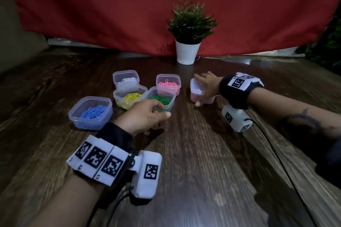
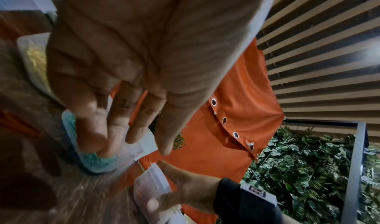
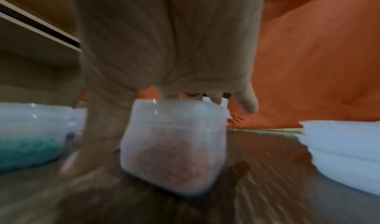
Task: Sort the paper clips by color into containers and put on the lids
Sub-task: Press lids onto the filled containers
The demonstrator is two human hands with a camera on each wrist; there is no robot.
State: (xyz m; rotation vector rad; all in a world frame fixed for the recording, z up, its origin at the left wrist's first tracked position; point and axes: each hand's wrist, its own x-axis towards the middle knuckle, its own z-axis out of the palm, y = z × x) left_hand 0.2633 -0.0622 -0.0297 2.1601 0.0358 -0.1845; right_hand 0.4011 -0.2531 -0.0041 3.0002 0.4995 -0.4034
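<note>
Lidded container [image 1: 198, 91] of reddish clips — gripped by right hand [image 1: 208, 86]; left hand [image 1: 145, 116] loose-fingered, touching green-clip tub [image 1: 162, 101]; no legible writing.

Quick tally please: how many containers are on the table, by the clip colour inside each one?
White clips: 1
Pink clips: 1
Yellow clips: 1
Green clips: 1
Blue clips: 1
Reddish clips, lidded, held by right hand: 1
Total: 6 containers

Dark wood-grain table [image 1: 193, 162]. Red cloth backdrop [image 1: 110, 5] with metal eyelets [image 2: 224, 120]. Potted plant [image 1: 190, 31], white pot, at table's far edge. Horizontal slatted wall [image 2: 320, 52]. Leafy foliage [image 2: 298, 170] at right.
</note>
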